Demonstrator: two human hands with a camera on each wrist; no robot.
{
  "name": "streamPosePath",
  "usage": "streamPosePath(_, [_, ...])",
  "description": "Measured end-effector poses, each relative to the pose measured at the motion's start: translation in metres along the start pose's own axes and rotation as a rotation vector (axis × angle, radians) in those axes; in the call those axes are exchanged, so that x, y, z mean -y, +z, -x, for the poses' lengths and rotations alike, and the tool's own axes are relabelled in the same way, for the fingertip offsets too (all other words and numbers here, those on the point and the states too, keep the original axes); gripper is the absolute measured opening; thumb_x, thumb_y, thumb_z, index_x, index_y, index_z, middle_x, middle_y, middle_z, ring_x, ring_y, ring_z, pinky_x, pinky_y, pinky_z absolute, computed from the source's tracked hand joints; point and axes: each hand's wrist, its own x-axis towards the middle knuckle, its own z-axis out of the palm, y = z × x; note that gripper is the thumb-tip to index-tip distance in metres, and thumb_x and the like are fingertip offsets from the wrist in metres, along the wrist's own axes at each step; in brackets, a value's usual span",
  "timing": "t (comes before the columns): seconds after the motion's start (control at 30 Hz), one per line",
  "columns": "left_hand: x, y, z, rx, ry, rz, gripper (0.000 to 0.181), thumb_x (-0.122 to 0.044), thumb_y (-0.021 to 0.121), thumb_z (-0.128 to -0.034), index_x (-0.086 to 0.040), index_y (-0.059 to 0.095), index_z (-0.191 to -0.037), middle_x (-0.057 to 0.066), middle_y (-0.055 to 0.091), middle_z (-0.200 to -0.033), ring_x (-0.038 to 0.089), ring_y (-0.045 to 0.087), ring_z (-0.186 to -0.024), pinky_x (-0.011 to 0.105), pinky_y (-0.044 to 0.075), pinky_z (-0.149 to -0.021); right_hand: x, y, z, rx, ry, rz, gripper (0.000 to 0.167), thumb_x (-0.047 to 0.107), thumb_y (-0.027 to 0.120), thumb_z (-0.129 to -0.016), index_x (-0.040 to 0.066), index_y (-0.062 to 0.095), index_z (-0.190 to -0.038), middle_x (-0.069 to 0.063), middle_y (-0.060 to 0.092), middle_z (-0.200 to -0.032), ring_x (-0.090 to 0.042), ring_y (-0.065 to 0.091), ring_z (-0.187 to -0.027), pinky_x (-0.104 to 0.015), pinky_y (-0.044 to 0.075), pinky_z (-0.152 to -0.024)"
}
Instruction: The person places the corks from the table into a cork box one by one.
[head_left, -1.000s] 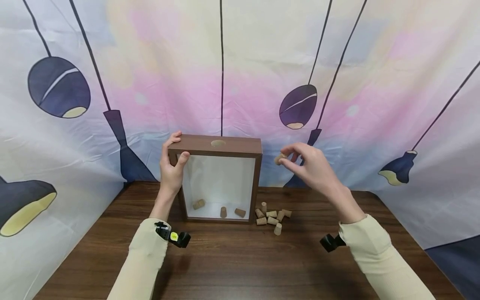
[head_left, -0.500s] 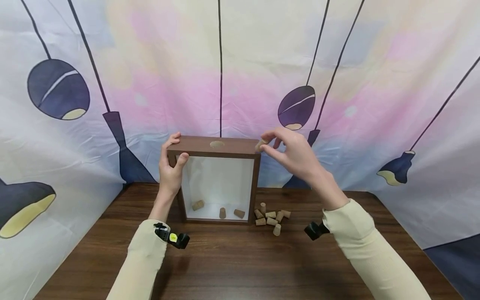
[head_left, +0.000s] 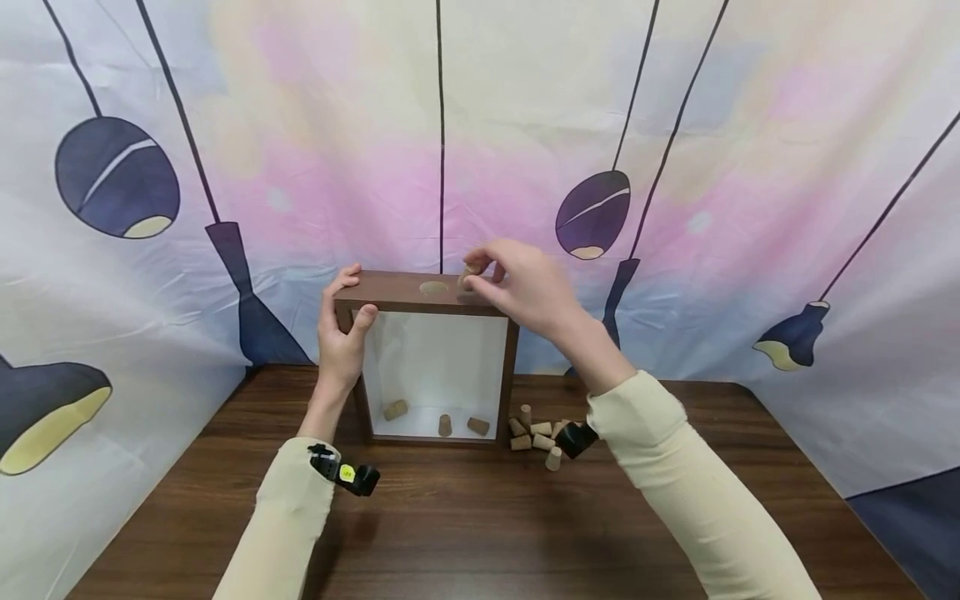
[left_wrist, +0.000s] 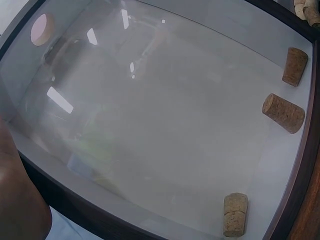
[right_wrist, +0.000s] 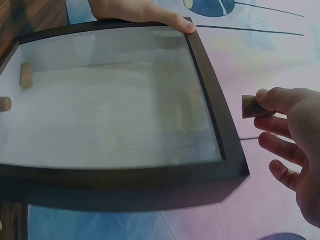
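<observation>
A brown wooden box frame [head_left: 513, 358] with a clear front and white inside stands upright on the table. Its top side has a round hole [head_left: 433, 288]. My left hand [head_left: 342, 342] grips the upper left corner, thumb on the front edge. Between thumb and fingertips my right hand [head_left: 525, 287] pinches a cork [right_wrist: 256, 107], just above the top and right of the hole. Inside, at the bottom, are a cork [left_wrist: 235, 215] on its side at the left, an upright cork [head_left: 445, 426] in the middle and a tilted cork [head_left: 478, 426] at the right.
A loose pile of several corks [head_left: 542, 429] lies on the wooden table [head_left: 465, 517] right of the box, partly behind the right wrist camera [head_left: 576, 439]. A patterned cloth [head_left: 360, 150] hangs close behind.
My right hand has moved left with the cork, from beside the box to over its top near the hole. The left hand keeps its grip and the box stays put.
</observation>
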Motion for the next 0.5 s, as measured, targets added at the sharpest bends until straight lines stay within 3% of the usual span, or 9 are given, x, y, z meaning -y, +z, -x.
streamPosePath(0.37, [-0.009,0.002,0.0,0.001,-0.017,-0.003,0.063,-0.036,0.067,-0.0954,0.012,0.044,-0.128,0.027,0.041,-0.149,0.027,0.033,-0.146,0.044,0.019,-0.121,0.017,0.023,-0.018,0.109,0.038,0.008,0.02,0.022,0.07,-0.094,0.012,0.069,-0.111,0.002,0.071,-0.101,-0.011,0.061,-0.078,-0.026,0.05,-0.073])
streamPosePath(0.5, [-0.009,0.002,0.0,-0.002,-0.018,-0.003,0.062,-0.036,0.067,-0.0954,0.012,0.043,-0.128,0.028,0.04,-0.148,0.028,0.033,-0.146,0.042,0.02,-0.12,0.019,0.029,-0.023,0.141,0.09,0.0,0.021,0.024,0.068,-0.095,0.014,0.069,-0.114,0.003,0.071,-0.104,-0.01,0.064,-0.082,-0.027,0.051,-0.075])
